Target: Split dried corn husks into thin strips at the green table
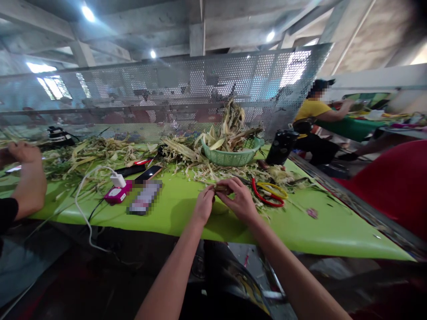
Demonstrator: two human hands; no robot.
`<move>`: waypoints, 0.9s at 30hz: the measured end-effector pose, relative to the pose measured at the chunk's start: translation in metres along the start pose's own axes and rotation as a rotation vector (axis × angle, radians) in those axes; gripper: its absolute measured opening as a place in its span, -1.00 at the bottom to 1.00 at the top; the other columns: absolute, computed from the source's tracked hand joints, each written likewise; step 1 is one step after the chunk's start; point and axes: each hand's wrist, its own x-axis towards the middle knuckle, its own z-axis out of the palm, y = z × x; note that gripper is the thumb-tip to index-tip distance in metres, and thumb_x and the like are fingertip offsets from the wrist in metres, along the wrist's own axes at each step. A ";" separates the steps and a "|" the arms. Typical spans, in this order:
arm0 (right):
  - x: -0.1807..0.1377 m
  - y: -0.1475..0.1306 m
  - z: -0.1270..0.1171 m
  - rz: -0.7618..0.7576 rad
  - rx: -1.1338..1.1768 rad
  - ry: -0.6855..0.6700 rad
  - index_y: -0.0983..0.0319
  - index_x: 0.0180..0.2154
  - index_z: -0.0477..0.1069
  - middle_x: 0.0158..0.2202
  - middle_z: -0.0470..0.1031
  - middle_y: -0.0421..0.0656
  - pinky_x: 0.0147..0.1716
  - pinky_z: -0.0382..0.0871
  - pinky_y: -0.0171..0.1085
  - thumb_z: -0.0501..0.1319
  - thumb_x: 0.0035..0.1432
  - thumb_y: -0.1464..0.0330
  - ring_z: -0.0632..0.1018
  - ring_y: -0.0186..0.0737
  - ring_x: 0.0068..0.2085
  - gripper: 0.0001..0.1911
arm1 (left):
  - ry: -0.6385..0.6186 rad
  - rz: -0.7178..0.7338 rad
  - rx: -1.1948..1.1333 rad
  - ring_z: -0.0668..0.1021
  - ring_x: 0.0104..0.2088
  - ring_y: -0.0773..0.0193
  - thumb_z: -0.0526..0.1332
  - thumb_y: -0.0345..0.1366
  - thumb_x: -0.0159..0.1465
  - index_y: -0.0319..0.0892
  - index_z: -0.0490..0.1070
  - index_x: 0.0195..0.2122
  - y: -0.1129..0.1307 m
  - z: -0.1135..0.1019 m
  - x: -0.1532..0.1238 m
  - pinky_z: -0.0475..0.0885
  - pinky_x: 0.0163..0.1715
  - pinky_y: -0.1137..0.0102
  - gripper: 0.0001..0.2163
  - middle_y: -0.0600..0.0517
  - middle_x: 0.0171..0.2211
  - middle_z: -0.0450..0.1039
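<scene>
Both my hands meet over the green table, just in front of me. My left hand and my right hand are closed round a small brownish piece of dried husk held between the fingertips. A scatter of dry corn husks lies along the back of the table. A green plastic basket heaped with husks stands behind my hands. Red and yellow-handled scissors lie just right of my right hand.
A pink power bank with a white charger and cable, and phones, lie to the left. Another person's arm rests at the left edge. A perforated metal screen backs the table. A person in yellow sits far right.
</scene>
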 end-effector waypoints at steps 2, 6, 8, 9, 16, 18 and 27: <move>0.000 -0.001 0.001 -0.025 -0.059 -0.027 0.15 -0.12 0.45 -0.22 0.35 -0.10 -0.23 0.42 -0.21 0.24 0.03 0.47 0.47 -0.14 -0.21 -0.67 | 0.022 -0.011 -0.004 0.18 -0.54 0.40 0.09 -0.26 0.15 -0.20 0.36 -0.44 0.001 0.001 0.000 0.09 -0.51 0.45 -0.85 0.13 -0.58 0.18; 0.000 -0.001 0.001 0.003 -0.152 0.023 0.17 -0.21 0.46 -0.22 0.34 -0.09 -0.25 0.40 -0.21 0.22 0.05 0.47 0.46 -0.11 -0.19 -0.78 | 0.016 0.008 0.038 0.22 -0.56 0.39 0.08 -0.27 0.12 -0.21 0.34 -0.55 0.005 0.002 -0.001 0.11 -0.52 0.44 -0.82 0.11 -0.64 0.18; 0.000 0.001 0.000 0.036 -0.183 0.080 0.19 -0.26 0.44 -0.25 0.34 -0.09 -0.28 0.38 -0.21 0.20 0.06 0.47 0.45 -0.12 -0.22 -0.84 | 0.011 -0.004 0.012 0.30 -0.53 0.36 0.06 -0.25 0.10 -0.23 0.42 -0.50 0.008 0.001 -0.001 0.17 -0.51 0.44 -0.79 0.07 -0.60 0.29; 0.000 0.002 0.000 0.048 -0.193 0.104 0.19 -0.28 0.44 -0.27 0.33 -0.10 -0.29 0.38 -0.21 0.20 0.06 0.48 0.45 -0.12 -0.24 -0.85 | 0.019 -0.016 -0.009 0.34 -0.51 0.34 0.06 -0.25 0.09 -0.24 0.47 -0.44 0.009 0.001 -0.001 0.20 -0.49 0.44 -0.77 0.04 -0.56 0.36; 0.000 0.006 0.000 -0.006 -0.164 0.104 0.18 -0.29 0.43 -0.27 0.34 -0.10 -0.26 0.40 -0.20 0.16 0.06 0.53 0.45 -0.12 -0.23 -0.82 | 0.046 -0.164 -0.247 0.51 -0.46 0.28 0.14 -0.29 -0.02 -0.28 0.52 -0.29 0.007 -0.002 0.000 0.38 -0.38 0.39 -0.70 -0.07 -0.40 0.56; -0.001 0.005 0.001 -0.050 -0.175 0.082 0.18 -0.27 0.44 -0.26 0.34 -0.09 -0.21 0.40 -0.18 0.14 0.08 0.54 0.45 -0.10 -0.20 -0.79 | -0.009 -0.126 -0.282 0.54 -0.39 0.26 0.20 -0.30 0.01 -0.27 0.51 -0.30 0.007 -0.003 0.000 0.41 -0.31 0.37 -0.75 -0.07 -0.33 0.57; -0.001 0.002 -0.003 -0.084 -0.064 0.110 0.16 -0.25 0.45 -0.26 0.38 -0.10 -0.20 0.42 -0.17 0.17 0.07 0.55 0.47 -0.11 -0.17 -0.77 | -0.218 -0.272 -0.416 0.57 -0.25 0.16 0.31 -0.18 0.06 -0.28 0.54 -0.31 0.026 -0.021 -0.004 0.43 -0.11 0.23 -0.73 -0.13 -0.26 0.57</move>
